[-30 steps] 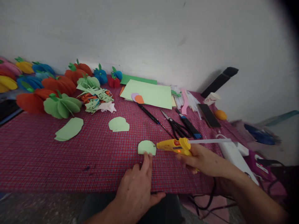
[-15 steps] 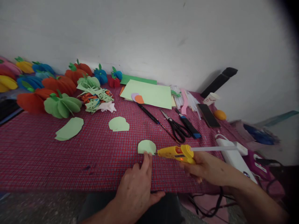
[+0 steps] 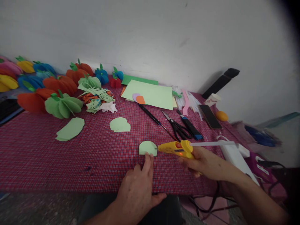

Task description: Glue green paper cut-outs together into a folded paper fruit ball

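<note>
My right hand (image 3: 201,161) is wrapped around a yellow glue gun (image 3: 175,147) with a clear glue stick jutting out behind. Its nozzle touches the right edge of a small light green folded paper piece (image 3: 147,147) on the red checked tablecloth (image 3: 47,156). My left hand (image 3: 138,187) rests on the cloth with fingers spread, and one fingertip presses the lower edge of that paper piece.
Two more green cut-outs (image 3: 120,125) (image 3: 70,128) lie further left. Paper pumpkins (image 3: 62,106) line the back left beside paper scraps (image 3: 97,98). Green sheets (image 3: 150,93), a pen (image 3: 152,117), scissors (image 3: 178,126), a cutter (image 3: 191,126), a phone (image 3: 209,116) and a white power strip (image 3: 234,153) lie at the right.
The glue gun dipped toward me, then came back up a little; its nozzle stays at the paper's right edge. My left hand keeps its place.
</note>
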The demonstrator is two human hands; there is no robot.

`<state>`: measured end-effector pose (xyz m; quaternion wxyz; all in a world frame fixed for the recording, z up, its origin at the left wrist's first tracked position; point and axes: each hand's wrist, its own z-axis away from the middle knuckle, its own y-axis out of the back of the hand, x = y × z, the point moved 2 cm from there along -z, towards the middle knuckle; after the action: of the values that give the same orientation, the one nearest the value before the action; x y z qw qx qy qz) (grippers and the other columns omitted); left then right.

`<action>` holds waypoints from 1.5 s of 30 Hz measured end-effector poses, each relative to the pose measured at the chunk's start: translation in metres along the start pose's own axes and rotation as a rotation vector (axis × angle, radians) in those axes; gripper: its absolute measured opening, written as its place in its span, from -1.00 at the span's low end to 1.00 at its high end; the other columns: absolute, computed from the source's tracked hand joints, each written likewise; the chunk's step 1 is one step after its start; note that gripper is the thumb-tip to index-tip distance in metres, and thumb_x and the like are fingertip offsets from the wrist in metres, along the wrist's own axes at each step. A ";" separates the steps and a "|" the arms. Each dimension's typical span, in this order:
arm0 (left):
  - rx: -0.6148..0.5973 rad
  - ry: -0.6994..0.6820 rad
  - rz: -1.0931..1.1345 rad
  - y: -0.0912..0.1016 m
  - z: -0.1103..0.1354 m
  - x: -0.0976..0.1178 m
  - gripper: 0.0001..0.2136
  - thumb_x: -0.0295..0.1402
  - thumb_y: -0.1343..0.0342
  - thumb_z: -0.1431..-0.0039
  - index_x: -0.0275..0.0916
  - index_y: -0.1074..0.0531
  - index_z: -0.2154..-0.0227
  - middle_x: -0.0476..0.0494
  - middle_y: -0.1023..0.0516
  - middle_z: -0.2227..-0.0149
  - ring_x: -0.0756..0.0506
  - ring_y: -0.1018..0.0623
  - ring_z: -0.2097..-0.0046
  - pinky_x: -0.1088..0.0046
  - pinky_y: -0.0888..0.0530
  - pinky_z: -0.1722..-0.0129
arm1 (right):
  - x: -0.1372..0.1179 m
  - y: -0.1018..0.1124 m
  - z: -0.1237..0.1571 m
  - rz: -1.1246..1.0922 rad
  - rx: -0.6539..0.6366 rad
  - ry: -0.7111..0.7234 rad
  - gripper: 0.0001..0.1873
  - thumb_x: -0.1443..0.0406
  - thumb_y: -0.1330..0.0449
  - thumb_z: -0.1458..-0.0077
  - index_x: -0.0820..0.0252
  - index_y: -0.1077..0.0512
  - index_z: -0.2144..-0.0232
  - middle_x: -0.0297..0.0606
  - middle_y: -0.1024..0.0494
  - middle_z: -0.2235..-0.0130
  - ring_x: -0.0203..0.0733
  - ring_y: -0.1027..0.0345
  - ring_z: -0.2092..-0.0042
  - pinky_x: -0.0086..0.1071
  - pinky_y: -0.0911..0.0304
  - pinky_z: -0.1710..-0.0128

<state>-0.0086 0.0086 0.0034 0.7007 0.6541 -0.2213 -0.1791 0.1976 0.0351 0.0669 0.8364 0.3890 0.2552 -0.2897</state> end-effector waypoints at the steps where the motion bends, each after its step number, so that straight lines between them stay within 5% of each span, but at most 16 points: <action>1: 0.000 -0.002 0.001 0.000 0.000 0.000 -0.12 0.16 0.00 0.12 -0.36 -0.06 -0.19 -0.35 -0.15 -0.18 -0.15 -0.44 0.32 0.26 -0.47 0.38 | -0.001 0.000 -0.001 0.009 0.006 0.002 -0.67 0.05 -0.02 -0.10 0.23 -0.27 0.40 -0.45 -0.22 0.60 -0.42 -0.13 0.63 -0.55 -0.09 0.66; 9: -0.031 0.006 0.018 0.001 0.000 0.000 -0.10 0.16 0.00 0.13 -0.37 -0.04 -0.20 -0.36 -0.15 -0.18 -0.16 -0.45 0.30 0.25 -0.48 0.37 | -0.004 0.003 -0.010 0.077 0.037 0.020 -0.63 0.04 -0.01 -0.09 0.22 -0.24 0.52 -0.42 -0.27 0.62 -0.42 -0.10 0.65 -0.54 -0.03 0.67; 45: -0.022 0.001 0.030 0.002 0.000 0.000 -0.11 0.18 0.00 0.14 -0.34 -0.07 -0.18 -0.38 -0.12 -0.19 -0.14 -0.44 0.31 0.29 -0.45 0.42 | -0.039 -0.010 -0.033 -0.031 -0.109 0.144 -0.72 0.12 -0.03 -0.11 0.25 -0.28 0.30 -0.47 -0.21 0.60 -0.46 -0.10 0.65 -0.58 -0.09 0.68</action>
<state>-0.0083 0.0090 0.0050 0.7106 0.6433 -0.2286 -0.1706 0.1570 0.0674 0.0685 0.8312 0.3586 0.3362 -0.2597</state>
